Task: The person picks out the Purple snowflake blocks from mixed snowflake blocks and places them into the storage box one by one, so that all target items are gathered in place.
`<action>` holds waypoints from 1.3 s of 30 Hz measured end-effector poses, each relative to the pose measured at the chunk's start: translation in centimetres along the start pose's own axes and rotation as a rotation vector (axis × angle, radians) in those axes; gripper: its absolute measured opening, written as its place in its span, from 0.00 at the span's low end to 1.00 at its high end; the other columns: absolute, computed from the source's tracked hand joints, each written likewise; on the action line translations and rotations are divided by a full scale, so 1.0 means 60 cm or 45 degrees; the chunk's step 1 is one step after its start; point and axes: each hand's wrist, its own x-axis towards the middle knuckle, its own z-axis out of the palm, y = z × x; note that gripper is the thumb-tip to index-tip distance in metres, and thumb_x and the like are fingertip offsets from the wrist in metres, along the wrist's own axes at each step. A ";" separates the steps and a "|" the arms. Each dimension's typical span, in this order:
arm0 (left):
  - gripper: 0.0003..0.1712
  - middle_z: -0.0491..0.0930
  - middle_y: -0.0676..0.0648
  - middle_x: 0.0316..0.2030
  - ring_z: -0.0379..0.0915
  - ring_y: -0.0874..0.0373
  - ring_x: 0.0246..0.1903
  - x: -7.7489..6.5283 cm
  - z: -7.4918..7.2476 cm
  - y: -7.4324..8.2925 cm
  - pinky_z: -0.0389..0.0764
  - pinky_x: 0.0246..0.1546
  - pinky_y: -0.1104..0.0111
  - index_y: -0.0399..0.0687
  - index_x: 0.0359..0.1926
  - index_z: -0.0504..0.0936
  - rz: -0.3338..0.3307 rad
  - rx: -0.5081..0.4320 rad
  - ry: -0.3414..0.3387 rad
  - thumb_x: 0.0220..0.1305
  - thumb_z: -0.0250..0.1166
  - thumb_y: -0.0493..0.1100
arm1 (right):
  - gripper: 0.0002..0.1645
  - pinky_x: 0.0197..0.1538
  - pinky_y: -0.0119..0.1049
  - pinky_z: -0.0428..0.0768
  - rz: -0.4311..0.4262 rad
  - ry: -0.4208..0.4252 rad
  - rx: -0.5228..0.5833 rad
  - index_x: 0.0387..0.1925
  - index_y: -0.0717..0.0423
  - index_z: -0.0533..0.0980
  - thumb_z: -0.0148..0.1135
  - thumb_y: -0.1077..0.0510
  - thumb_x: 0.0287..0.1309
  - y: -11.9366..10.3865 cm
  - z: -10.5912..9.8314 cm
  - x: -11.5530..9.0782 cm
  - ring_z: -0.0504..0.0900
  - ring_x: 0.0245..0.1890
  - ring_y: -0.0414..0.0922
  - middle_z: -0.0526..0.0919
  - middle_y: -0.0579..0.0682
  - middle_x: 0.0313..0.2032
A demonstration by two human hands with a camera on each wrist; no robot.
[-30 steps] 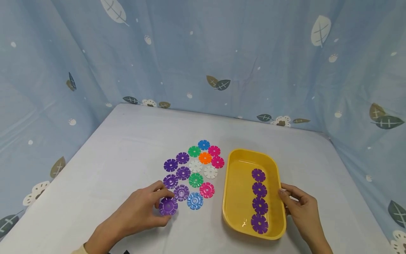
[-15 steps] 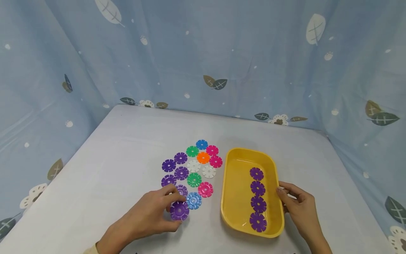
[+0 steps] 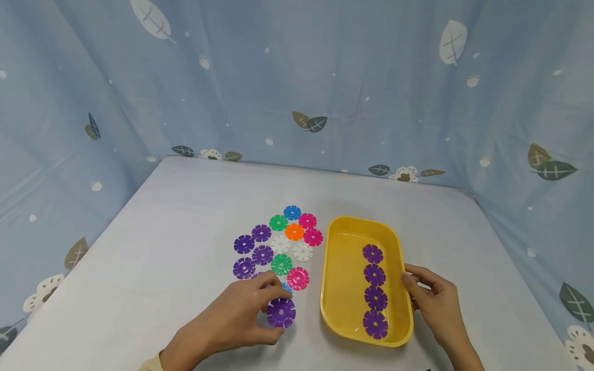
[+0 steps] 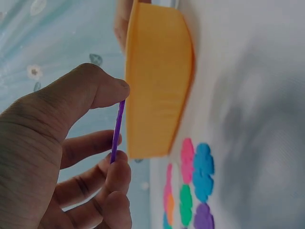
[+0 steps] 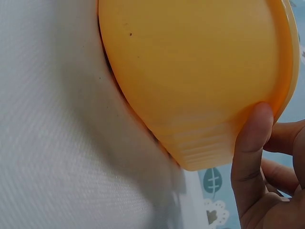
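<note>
My left hand (image 3: 241,314) pinches a purple notched flower-shaped disc (image 3: 281,313) between thumb and fingers, above the cloth just left of the tray. In the left wrist view this disc (image 4: 116,131) appears edge-on. My right hand (image 3: 436,301) grips the right side of a yellow plastic tray (image 3: 327,268), its fingers at the rim and outer wall, as the right wrist view also shows on the tray wall (image 5: 205,71). A column of purple discs (image 3: 374,274) lies flat along the tray's right half.
Several loose discs lie on the white cloth left of the tray: purple (image 3: 244,244), green (image 3: 281,264), pink (image 3: 298,278), white (image 3: 303,252), orange (image 3: 294,232) and blue (image 3: 292,212). My left hand partly covers a light blue disc (image 3: 286,289). A blue patterned curtain (image 3: 260,82) hangs behind.
My left hand has lifted the purple disc away from the group and carried it right toward the tray. My right hand stays at the tray's side. The head view has shifted slightly.
</note>
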 end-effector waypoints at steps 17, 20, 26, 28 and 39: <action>0.25 0.76 0.59 0.42 0.72 0.71 0.30 0.044 -0.001 0.028 0.74 0.31 0.80 0.57 0.51 0.86 0.084 0.068 -0.019 0.49 0.76 0.54 | 0.23 0.23 0.37 0.82 -0.048 -0.029 0.046 0.58 0.66 0.77 0.63 0.54 0.68 0.002 -0.002 0.003 0.82 0.22 0.43 0.82 0.53 0.35; 0.24 0.75 0.59 0.41 0.72 0.70 0.30 0.052 -0.001 0.030 0.74 0.30 0.80 0.57 0.50 0.86 0.120 0.063 -0.008 0.49 0.76 0.53 | 0.23 0.23 0.37 0.82 -0.065 -0.042 0.047 0.57 0.66 0.77 0.63 0.54 0.68 0.003 -0.001 0.003 0.82 0.22 0.44 0.81 0.54 0.35; 0.24 0.74 0.60 0.41 0.71 0.70 0.31 0.073 0.000 0.037 0.74 0.31 0.80 0.58 0.51 0.86 0.150 0.033 -0.036 0.50 0.75 0.53 | 0.23 0.24 0.38 0.82 -0.069 -0.032 0.027 0.57 0.66 0.77 0.62 0.53 0.69 0.000 -0.003 -0.001 0.83 0.22 0.45 0.81 0.56 0.35; 0.24 0.74 0.60 0.41 0.71 0.70 0.31 0.079 0.000 0.039 0.74 0.31 0.80 0.58 0.51 0.86 0.164 0.030 -0.040 0.50 0.75 0.53 | 0.23 0.24 0.38 0.82 -0.070 -0.029 0.027 0.57 0.66 0.77 0.62 0.53 0.69 0.000 -0.003 -0.001 0.83 0.22 0.45 0.81 0.56 0.35; 0.24 0.72 0.60 0.40 0.70 0.72 0.31 0.096 0.005 0.043 0.72 0.32 0.80 0.57 0.51 0.85 0.213 0.072 -0.053 0.52 0.74 0.54 | 0.23 0.23 0.38 0.82 -0.064 -0.011 0.031 0.57 0.65 0.78 0.62 0.53 0.69 0.003 0.000 -0.001 0.82 0.22 0.44 0.81 0.55 0.34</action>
